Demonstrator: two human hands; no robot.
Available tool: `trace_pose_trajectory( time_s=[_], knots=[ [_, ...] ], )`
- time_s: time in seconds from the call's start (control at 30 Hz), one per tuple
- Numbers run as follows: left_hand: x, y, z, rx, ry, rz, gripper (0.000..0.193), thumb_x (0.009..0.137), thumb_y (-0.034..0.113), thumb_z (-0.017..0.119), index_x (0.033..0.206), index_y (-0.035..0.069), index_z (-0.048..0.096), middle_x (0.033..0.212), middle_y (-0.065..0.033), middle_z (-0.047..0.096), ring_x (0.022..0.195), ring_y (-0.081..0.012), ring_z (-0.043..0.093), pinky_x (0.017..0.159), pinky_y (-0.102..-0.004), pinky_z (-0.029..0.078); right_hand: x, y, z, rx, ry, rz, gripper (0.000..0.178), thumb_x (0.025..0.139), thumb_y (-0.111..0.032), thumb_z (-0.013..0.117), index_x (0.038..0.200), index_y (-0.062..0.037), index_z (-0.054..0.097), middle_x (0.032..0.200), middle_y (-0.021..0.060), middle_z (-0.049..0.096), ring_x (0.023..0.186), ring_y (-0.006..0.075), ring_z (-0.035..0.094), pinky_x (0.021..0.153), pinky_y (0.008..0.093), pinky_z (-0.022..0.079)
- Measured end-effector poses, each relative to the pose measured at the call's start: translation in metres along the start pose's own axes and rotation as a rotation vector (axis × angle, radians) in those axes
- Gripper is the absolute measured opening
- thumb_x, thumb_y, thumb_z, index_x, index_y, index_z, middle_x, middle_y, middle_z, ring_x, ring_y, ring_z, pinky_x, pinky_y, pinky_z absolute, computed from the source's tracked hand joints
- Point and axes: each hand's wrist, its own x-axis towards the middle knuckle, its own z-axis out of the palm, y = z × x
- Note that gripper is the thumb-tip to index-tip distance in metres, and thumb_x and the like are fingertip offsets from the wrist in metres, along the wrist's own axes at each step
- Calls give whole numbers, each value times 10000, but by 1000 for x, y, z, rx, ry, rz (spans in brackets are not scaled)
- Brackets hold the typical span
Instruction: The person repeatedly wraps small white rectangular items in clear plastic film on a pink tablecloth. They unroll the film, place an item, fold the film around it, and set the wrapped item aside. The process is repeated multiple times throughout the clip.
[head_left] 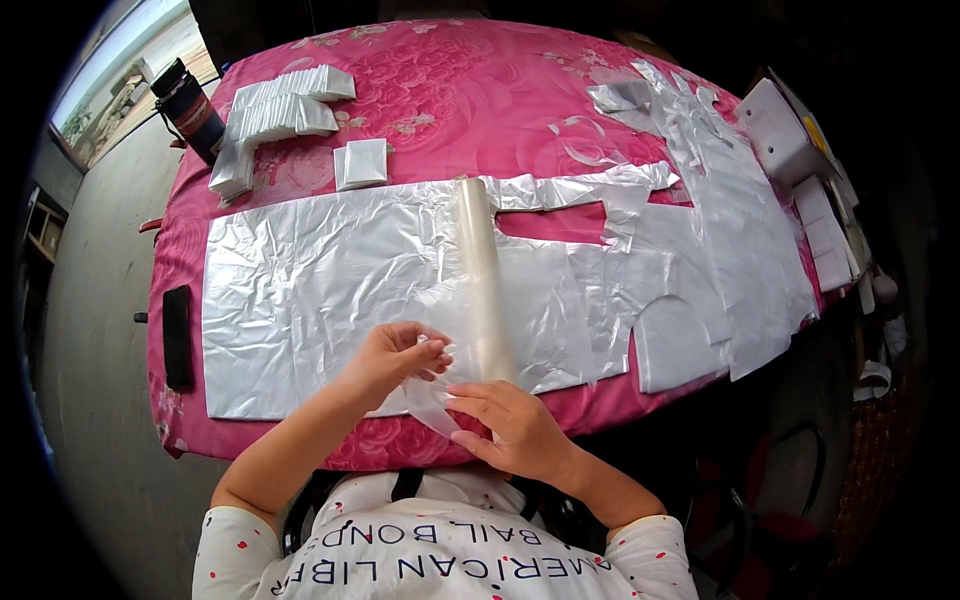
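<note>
My left hand is closed, its thumb and fingers pinching thin clear plastic film. Lower and to the right, my right hand grips the same film between thumb and fingers. The film hangs in a loose fold between the two hands. Just beyond them a roll of translucent film points away from me, its near end partly covered by my right hand. The roll rests on wide silvery-white plastic sheets spread flat on the table.
The table has a pink flowered cloth. At the far left are rows of small folded white packets, two separate packets and a dark bottle. A black strip lies at the left edge. Cut sheets and white boxes fill the right.
</note>
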Motion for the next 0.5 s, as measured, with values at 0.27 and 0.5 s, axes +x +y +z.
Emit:
trace_pose_trajectory(
  time_s=[0.27, 0.5],
  knots=[
    [-84, 27, -184, 155, 356, -142, 139, 830, 103, 621, 923, 2, 599, 782, -79, 645, 656, -143, 628, 592, -256, 513, -38, 7, -4, -385, 105, 452, 410, 691, -348, 733, 908, -38, 575, 883, 111, 586, 796, 288, 577, 674, 381, 471],
    [-98, 47, -195, 751, 435, -182, 247, 752, 53, 657, 976, -26, 590, 790, -67, 643, 697, -135, 619, 621, -267, 501, -42, -3, 7, -198, -190, 829, 438, 710, -398, 692, 823, 14, 598, 702, 191, 631, 646, 334, 633, 594, 393, 499]
  ],
)
